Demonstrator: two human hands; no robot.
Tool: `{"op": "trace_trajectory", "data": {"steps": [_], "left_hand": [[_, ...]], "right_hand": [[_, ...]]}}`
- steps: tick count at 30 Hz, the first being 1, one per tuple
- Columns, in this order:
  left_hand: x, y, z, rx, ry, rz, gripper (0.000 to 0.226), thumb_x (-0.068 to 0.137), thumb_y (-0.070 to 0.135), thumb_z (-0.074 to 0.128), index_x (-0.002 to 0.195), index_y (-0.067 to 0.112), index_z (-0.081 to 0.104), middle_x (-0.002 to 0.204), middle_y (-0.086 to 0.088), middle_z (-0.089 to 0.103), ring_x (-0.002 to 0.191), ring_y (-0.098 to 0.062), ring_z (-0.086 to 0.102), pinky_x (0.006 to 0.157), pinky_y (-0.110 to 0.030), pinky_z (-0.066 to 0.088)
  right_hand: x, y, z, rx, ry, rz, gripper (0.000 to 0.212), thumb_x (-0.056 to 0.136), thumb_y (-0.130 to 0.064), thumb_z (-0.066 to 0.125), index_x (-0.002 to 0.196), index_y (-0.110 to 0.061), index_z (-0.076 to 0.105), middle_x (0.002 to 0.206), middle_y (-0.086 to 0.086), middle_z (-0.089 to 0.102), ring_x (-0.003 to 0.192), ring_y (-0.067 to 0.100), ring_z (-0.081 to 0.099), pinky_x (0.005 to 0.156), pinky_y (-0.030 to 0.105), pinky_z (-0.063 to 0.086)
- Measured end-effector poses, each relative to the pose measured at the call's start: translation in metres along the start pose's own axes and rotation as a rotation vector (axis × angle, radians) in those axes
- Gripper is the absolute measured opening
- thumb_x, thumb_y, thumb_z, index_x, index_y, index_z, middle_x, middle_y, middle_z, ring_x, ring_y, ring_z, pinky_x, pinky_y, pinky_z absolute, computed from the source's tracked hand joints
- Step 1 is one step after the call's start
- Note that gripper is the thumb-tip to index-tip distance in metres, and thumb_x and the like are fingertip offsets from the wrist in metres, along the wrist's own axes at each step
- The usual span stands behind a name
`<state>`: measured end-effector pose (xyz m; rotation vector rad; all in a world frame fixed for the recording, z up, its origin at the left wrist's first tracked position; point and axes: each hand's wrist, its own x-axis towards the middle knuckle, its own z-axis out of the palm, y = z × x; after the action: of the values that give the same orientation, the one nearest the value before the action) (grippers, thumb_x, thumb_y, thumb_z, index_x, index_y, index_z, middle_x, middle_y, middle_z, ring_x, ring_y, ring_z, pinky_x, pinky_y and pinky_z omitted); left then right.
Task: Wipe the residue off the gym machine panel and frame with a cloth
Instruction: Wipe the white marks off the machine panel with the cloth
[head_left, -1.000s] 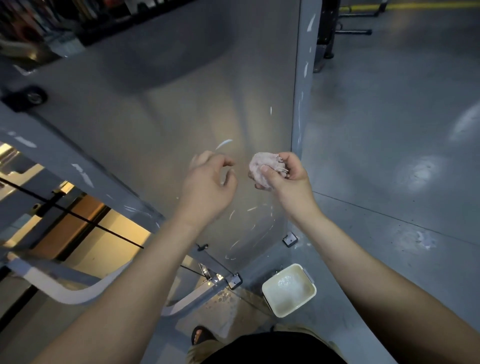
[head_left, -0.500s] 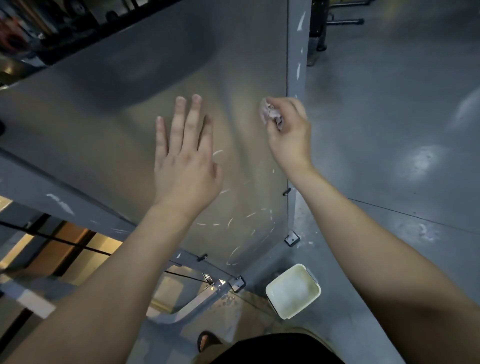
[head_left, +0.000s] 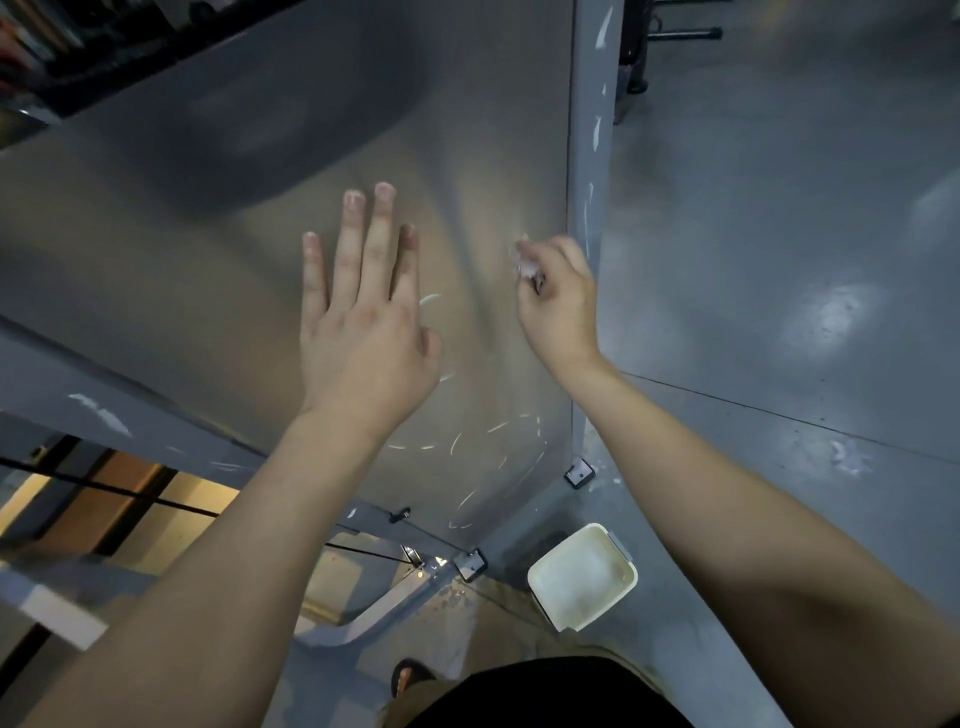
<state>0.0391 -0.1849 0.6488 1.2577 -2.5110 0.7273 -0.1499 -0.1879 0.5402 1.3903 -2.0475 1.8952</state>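
Note:
The grey machine panel (head_left: 218, 249) fills the upper left of the view, with white residue streaks (head_left: 498, 441) near its lower right corner. The upright frame post (head_left: 589, 130) at its right edge carries more white smears. My left hand (head_left: 363, 317) lies flat on the panel with straight fingers spread. My right hand (head_left: 558, 299) grips a small crumpled pinkish cloth (head_left: 525, 262) and presses it on the panel just left of the post.
A cream square tub (head_left: 582, 577) with a whitish liquid stands on the grey floor (head_left: 779, 260) beside the panel's lower corner. A sloping frame bar (head_left: 104, 410) with white marks runs at the left. Below it are cables and a curved white bar (head_left: 358, 623). My sandalled foot (head_left: 408, 675) shows at the bottom.
My left hand opened and went flat onto the panel a second ago. My right hand lifted the cloth to the panel by the post, and since half a second ago it has slid slightly down.

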Motion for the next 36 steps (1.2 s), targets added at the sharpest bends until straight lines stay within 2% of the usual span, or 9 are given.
{"op": "trace_trajectory", "data": {"steps": [3, 9, 11, 15, 18, 22, 27, 31, 36], "left_hand": [[0.000, -0.001, 0.000, 0.002, -0.006, 0.008, 0.087, 0.079, 0.028, 0.057, 0.159, 0.007, 0.029, 0.172, -0.009, -0.006, 0.158, -0.027, -0.009, 0.125, -0.051, -0.006], [-0.001, 0.000, 0.000, 0.001, -0.013, 0.000, 0.087, 0.080, 0.028, 0.057, 0.160, 0.008, 0.028, 0.171, -0.008, -0.008, 0.157, -0.026, -0.012, 0.126, -0.052, -0.004], [0.000, 0.000, 0.000, -0.002, -0.010, -0.003, 0.087, 0.080, 0.028, 0.056, 0.160, 0.008, 0.028, 0.171, -0.008, -0.008, 0.157, -0.025, -0.012, 0.126, -0.052, -0.004], [-0.001, -0.001, 0.002, 0.002, -0.005, 0.008, 0.088, 0.079, 0.028, 0.058, 0.159, 0.008, 0.029, 0.172, -0.008, -0.006, 0.158, -0.026, -0.010, 0.126, -0.051, -0.004], [-0.001, 0.000, 0.003, -0.004, -0.016, 0.006, 0.087, 0.080, 0.028, 0.059, 0.159, 0.008, 0.029, 0.171, -0.009, -0.007, 0.157, -0.026, -0.012, 0.126, -0.052, -0.005], [0.001, -0.001, 0.002, -0.008, -0.032, -0.006, 0.087, 0.082, 0.030, 0.058, 0.160, 0.009, 0.026, 0.171, -0.008, -0.010, 0.157, -0.026, -0.015, 0.125, -0.051, -0.008], [0.000, -0.002, 0.002, -0.001, -0.027, 0.002, 0.086, 0.081, 0.030, 0.057, 0.160, 0.009, 0.028, 0.171, -0.007, -0.009, 0.157, -0.025, -0.014, 0.125, -0.050, -0.008], [0.000, -0.001, 0.003, -0.001, -0.040, 0.006, 0.086, 0.083, 0.031, 0.057, 0.160, 0.010, 0.027, 0.171, -0.008, -0.011, 0.157, -0.026, -0.015, 0.125, -0.052, -0.007], [0.000, -0.002, 0.004, -0.003, -0.034, 0.008, 0.085, 0.082, 0.030, 0.058, 0.160, 0.010, 0.029, 0.171, -0.007, -0.010, 0.157, -0.026, -0.014, 0.125, -0.051, -0.009]], "right_hand": [[-0.004, 0.003, -0.005, -0.042, -0.086, 0.049, 0.029, 0.082, 0.013, 0.058, 0.100, -0.002, 0.075, 0.096, 0.007, 0.060, 0.084, 0.021, 0.065, 0.080, 0.013, 0.048], [0.030, -0.016, -0.010, 0.093, 0.127, -0.016, 0.034, 0.083, 0.014, 0.055, 0.108, 0.000, 0.073, 0.102, 0.013, 0.063, 0.092, 0.007, 0.061, 0.085, 0.016, 0.049], [0.010, -0.002, -0.003, 0.050, 0.052, 0.052, 0.031, 0.085, 0.011, 0.055, 0.107, 0.000, 0.074, 0.101, 0.011, 0.062, 0.092, 0.020, 0.066, 0.085, 0.021, 0.052], [0.001, 0.004, -0.008, -0.021, -0.073, 0.124, 0.028, 0.084, 0.012, 0.058, 0.099, -0.003, 0.076, 0.099, 0.009, 0.061, 0.086, 0.023, 0.066, 0.081, 0.006, 0.043], [0.023, -0.019, -0.015, 0.081, 0.052, 0.031, 0.030, 0.086, 0.009, 0.056, 0.107, -0.004, 0.075, 0.105, 0.009, 0.064, 0.091, 0.002, 0.060, 0.084, 0.015, 0.048], [0.015, -0.012, -0.005, 0.082, 0.062, 0.033, 0.027, 0.087, 0.006, 0.057, 0.106, -0.002, 0.075, 0.101, 0.010, 0.062, 0.092, 0.020, 0.066, 0.083, 0.027, 0.053], [-0.002, 0.010, -0.012, -0.028, -0.162, 0.205, 0.015, 0.082, 0.003, 0.056, 0.083, -0.003, 0.070, 0.095, 0.014, 0.061, 0.086, 0.027, 0.066, 0.079, 0.003, 0.039], [0.033, -0.027, -0.023, 0.108, 0.026, 0.197, 0.016, 0.091, -0.019, 0.066, 0.098, -0.011, 0.078, 0.105, 0.004, 0.062, 0.091, 0.007, 0.062, 0.082, 0.008, 0.044], [0.036, -0.035, -0.020, 0.128, 0.101, 0.037, 0.026, 0.095, -0.008, 0.060, 0.117, -0.022, 0.066, 0.109, 0.001, 0.061, 0.094, 0.005, 0.057, 0.088, 0.011, 0.043]]}}
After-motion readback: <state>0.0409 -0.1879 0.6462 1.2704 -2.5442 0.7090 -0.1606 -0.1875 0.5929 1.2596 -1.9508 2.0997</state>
